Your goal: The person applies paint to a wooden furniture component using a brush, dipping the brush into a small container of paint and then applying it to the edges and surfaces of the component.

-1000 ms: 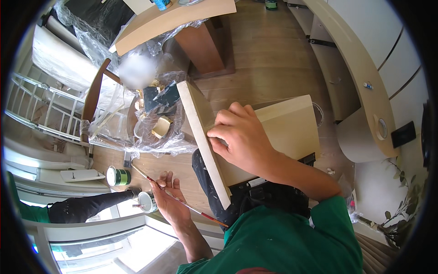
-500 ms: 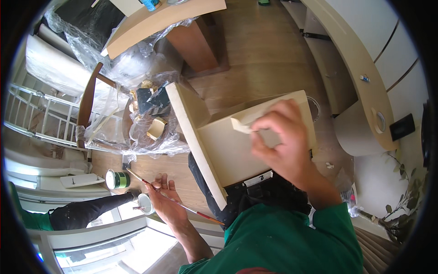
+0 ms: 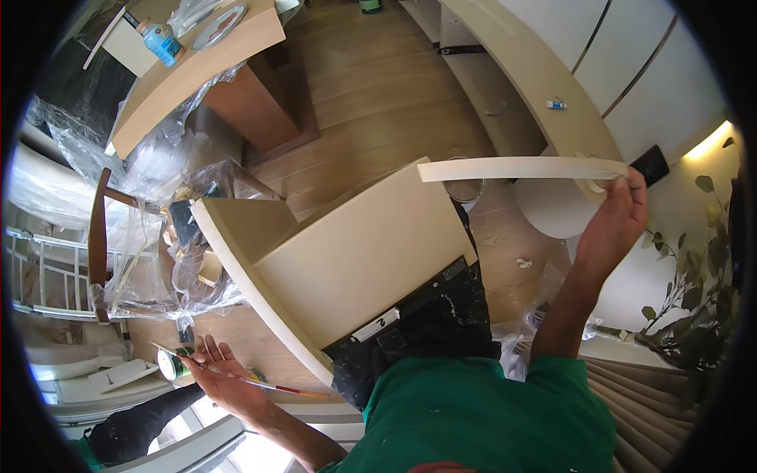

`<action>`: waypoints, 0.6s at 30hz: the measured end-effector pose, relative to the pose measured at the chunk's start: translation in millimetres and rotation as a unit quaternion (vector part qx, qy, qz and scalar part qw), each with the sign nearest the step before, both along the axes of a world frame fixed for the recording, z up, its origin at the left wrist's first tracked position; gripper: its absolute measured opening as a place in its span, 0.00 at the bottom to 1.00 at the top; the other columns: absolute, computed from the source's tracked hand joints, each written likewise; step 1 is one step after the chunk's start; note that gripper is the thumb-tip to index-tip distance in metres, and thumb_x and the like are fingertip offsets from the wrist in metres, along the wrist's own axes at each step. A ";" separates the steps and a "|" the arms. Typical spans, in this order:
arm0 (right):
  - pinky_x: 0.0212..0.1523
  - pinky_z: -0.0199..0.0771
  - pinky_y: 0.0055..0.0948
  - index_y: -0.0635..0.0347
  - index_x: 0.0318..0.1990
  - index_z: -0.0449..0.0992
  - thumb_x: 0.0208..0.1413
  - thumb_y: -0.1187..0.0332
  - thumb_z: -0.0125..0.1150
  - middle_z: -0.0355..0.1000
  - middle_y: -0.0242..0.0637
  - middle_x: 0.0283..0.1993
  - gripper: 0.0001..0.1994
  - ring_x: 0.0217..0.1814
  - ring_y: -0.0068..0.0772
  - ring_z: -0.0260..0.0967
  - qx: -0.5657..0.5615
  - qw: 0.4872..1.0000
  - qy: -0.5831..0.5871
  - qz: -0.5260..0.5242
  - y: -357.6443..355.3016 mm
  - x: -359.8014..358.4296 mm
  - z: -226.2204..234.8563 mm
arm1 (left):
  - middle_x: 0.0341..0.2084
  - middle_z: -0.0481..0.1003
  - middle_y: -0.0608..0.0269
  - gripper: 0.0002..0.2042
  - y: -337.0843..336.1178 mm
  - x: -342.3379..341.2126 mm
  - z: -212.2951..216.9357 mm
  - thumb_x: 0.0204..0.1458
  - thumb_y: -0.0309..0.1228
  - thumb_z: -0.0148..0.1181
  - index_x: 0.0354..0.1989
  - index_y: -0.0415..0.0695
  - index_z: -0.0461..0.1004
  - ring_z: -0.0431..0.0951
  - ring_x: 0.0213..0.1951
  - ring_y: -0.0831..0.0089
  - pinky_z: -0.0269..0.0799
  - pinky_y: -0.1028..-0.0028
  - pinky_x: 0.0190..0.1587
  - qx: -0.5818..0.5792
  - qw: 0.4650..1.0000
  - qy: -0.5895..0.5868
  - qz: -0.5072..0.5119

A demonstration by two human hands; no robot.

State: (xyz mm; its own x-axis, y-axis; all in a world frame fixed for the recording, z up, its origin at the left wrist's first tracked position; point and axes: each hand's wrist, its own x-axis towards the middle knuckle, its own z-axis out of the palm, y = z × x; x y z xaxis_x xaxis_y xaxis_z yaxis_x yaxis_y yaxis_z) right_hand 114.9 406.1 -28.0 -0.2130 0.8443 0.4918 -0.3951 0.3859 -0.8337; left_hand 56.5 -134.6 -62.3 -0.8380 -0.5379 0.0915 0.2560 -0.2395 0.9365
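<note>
Across my lap lies a cream-painted furniture piece (image 3: 363,252), a broad panel joined to a long narrow board (image 3: 256,292) on its left. My right hand (image 3: 623,205), off to the right, pinches one end of a long pale strip that looks like masking tape (image 3: 512,169). The strip stretches leftward to the panel's far right corner; whether it still sticks there I cannot tell. Low on the left, my left hand (image 3: 225,381) is palm up with a thin paintbrush (image 3: 272,386) held across it, fingers loosely curled.
Plastic sheeting (image 3: 169,268) with scraps lies at the left, beside a wooden chair (image 3: 101,244). A table (image 3: 205,59) bearing a blue-labelled jar (image 3: 162,43) stands far left. A paint can (image 3: 169,363) sits beyond my left hand. At right are a curved counter (image 3: 544,87) and a plant (image 3: 686,276).
My right hand has moved from over the panel out to the right, and the short curled strip now shows long and stretched. My left hand, still with the paintbrush, is farther left and lower.
</note>
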 end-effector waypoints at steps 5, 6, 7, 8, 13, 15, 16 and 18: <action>0.58 0.68 0.26 0.67 0.48 0.78 0.68 0.78 0.57 0.74 0.31 0.44 0.06 0.49 0.21 0.69 0.068 0.994 0.087 0.023 18.5 12.6 20.9 | 0.54 0.75 0.63 0.17 0.9 -21.1 22.1 0.74 0.51 0.50 0.40 0.51 0.69 0.69 0.59 0.70 0.56 0.62 0.64 -0.012 0.998 0.044 -0.053; 0.58 0.68 0.26 0.67 0.47 0.78 0.68 0.79 0.58 0.74 0.31 0.45 0.05 0.48 0.21 0.69 0.098 0.991 0.086 0.016 14.4 10.6 29.0 | 0.54 0.76 0.63 0.17 9.6 -26.5 31.2 0.74 0.51 0.50 0.39 0.51 0.69 0.69 0.58 0.71 0.57 0.62 0.63 -0.013 0.995 0.064 -0.075; 0.56 0.69 0.26 0.67 0.47 0.78 0.68 0.79 0.58 0.74 0.31 0.45 0.05 0.48 0.21 0.69 0.117 0.990 0.085 0.003 7.7 6.0 37.1 | 0.53 0.76 0.62 0.18 15.1 -30.3 39.2 0.74 0.51 0.50 0.37 0.50 0.69 0.69 0.57 0.72 0.58 0.63 0.62 -0.014 0.992 0.083 -0.094; 0.55 0.70 0.26 0.67 0.47 0.79 0.67 0.80 0.58 0.73 0.32 0.46 0.05 0.48 0.21 0.69 0.135 0.987 0.083 -0.010 0.2 -0.1 45.2 | 0.55 0.76 0.62 0.18 16.7 -33.4 44.5 0.74 0.51 0.50 0.38 0.51 0.69 0.70 0.59 0.69 0.58 0.61 0.64 -0.024 0.984 0.105 -0.141; 0.48 0.73 0.23 0.67 0.45 0.80 0.66 0.78 0.62 0.76 0.30 0.42 0.04 0.43 0.20 0.71 0.122 0.989 0.080 -0.018 6.6 -38.6 66.8 | 0.54 0.78 0.54 0.19 56.3 -48.7 84.4 0.75 0.48 0.48 0.35 0.49 0.69 0.74 0.57 0.65 0.65 0.60 0.61 -0.089 0.942 0.196 -0.257; 0.48 0.72 0.23 0.66 0.44 0.81 0.67 0.75 0.63 0.77 0.29 0.39 0.04 0.42 0.19 0.71 0.059 0.995 0.070 -0.037 28.8 -62.4 61.7 | 0.52 0.78 0.50 0.20 78.1 -53.2 98.9 0.76 0.46 0.46 0.34 0.47 0.69 0.75 0.55 0.64 0.69 0.61 0.57 -0.107 0.935 0.206 -0.267; 0.47 0.72 0.22 0.66 0.44 0.81 0.67 0.74 0.64 0.77 0.29 0.38 0.04 0.41 0.18 0.71 0.025 0.997 0.064 -0.045 44.7 -73.0 52.3 | 0.52 0.78 0.49 0.20 84.4 -53.6 107.0 0.76 0.46 0.46 0.34 0.45 0.70 0.76 0.54 0.64 0.69 0.61 0.57 -0.125 0.932 0.196 -0.280; 0.42 0.70 0.22 0.66 0.42 0.81 0.67 0.70 0.65 0.75 0.27 0.35 0.07 0.38 0.16 0.69 -0.027 0.997 0.033 -0.058 82.8 -88.8 20.7 | 0.52 0.79 0.42 0.20 96.0 -60.9 113.1 0.75 0.40 0.46 0.33 0.40 0.74 0.79 0.48 0.64 0.72 0.63 0.57 -0.090 0.929 0.201 -0.298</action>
State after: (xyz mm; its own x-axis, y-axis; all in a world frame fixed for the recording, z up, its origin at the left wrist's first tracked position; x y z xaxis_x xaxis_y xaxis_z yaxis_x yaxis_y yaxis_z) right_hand 26.1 489.0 -7.3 -0.0811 0.8869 0.4548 -0.4059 0.3874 -0.8277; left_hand -4.5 -38.6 50.9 -0.8610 0.0650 0.5045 0.4652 -0.3005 0.8326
